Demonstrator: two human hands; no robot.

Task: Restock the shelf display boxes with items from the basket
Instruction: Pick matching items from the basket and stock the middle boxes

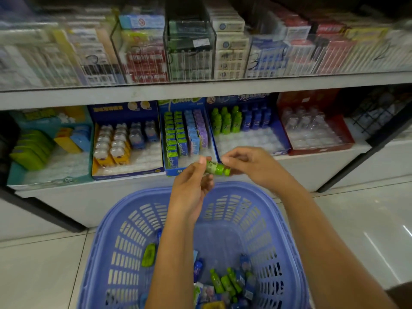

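Observation:
A small green bottle [216, 168] lies sideways between both hands, above the basket and in front of the lower shelf. My left hand [189, 192] pinches its left end with thumb and fingers. My right hand [249, 163] pinches its right end. Below them sits a blue plastic basket [116, 230] holding several small green and blue bottles and packets [225, 284]. Straight ahead, a blue display box [249, 126] holds green and blue bottles at its back, its front rows bare.
Along the lower shelf stand more display boxes: a teal one [44, 141], a blue one with white and yellow items [124, 139], a narrow blue one with green, blue and purple packs [185, 132], a red one [316, 128]. Upper shelf [200, 85] carries clear bins of cartons.

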